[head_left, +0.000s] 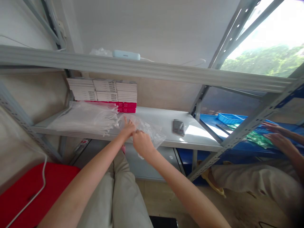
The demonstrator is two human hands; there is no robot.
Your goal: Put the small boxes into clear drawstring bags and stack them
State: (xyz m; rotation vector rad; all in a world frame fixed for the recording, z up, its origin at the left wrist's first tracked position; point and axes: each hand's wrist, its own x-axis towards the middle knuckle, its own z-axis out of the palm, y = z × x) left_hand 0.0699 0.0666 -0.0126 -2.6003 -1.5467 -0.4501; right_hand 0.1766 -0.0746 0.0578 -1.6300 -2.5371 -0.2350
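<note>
From my remote view, the right grip (143, 142), a bare hand, is curled tightly on 1 clear, crinkled plastic bag (155, 132); the left grip (129, 127), fingers partly spread, touches it, how firmly I can't tell. The bag overhangs the pale grey shelf (163, 117). I make out no contents, so I judge it unfinished. Just left, a translucent plastic-bag pile (83, 117) lies untouched; behind stand stacked white-and-pink boxes (127, 91).

The upper shelf (152, 70) before me bears a pale-blue case (126, 55). At my left a white cable (44, 171) crosses a red seat (58, 181); at my right a co-worker (256, 180) is beside a blue table (207, 119) with a blue tray (229, 118). Greenery (268, 61) shows through the window (277, 33).
</note>
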